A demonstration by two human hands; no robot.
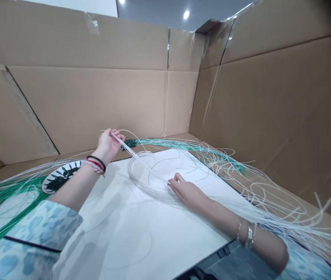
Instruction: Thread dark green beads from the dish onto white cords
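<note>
My left hand (110,144) is raised over the far left part of the white board, its fingers closed on one end of a bundle of thin white strands (133,154). The strands slant down to the right towards my right hand (183,189), which is low over the board with thumb and fingertips pinched together. Whether strands lie between those fingertips is too fine to tell. A loose coil of pale strands (138,179) rests on the white board (130,237) between and below the hands.
Cardboard walls (110,97) rise behind and at the right. A patterned plate (47,186) with dark green pieces is at the left, near green strands (16,223). Green and white strands (177,144) run along the back; white strands (284,221) spread at the right.
</note>
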